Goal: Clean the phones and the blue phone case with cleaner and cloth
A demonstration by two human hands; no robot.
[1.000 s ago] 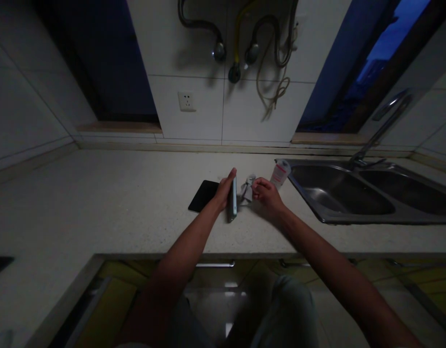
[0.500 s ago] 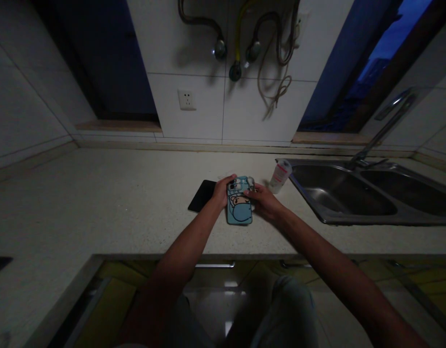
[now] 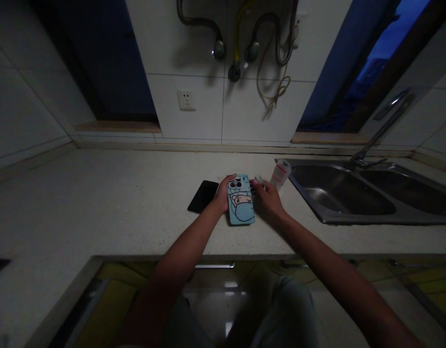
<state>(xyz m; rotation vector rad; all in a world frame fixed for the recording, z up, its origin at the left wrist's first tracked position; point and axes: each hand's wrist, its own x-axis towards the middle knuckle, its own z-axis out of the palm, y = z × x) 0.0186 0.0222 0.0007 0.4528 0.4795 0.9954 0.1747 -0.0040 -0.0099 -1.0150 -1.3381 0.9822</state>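
Observation:
A phone in a light-blue cartoon case [image 3: 240,203] lies back-up on the pale countertop [image 3: 117,203]. My left hand [image 3: 222,193] grips its left edge, thumb over the top near the camera lenses. My right hand [image 3: 266,199] rests against the phone's right edge, its fingers closed around a small crumpled white wipe [image 3: 259,181] that is mostly hidden. A second dark phone [image 3: 203,195] lies flat, screen up, just left of my left hand.
A small white bottle with a red label [image 3: 280,174] stands beside the steel double sink [image 3: 356,193], whose tap [image 3: 382,125] rises at the right. A wall socket [image 3: 186,100] and hanging hoses [image 3: 251,43] are on the tiled wall behind. Cabinet fronts are below the counter edge.
The phone stood on its edge a second ago; my left hand has laid it flat with its blue case up. My right hand moved in against its right side.

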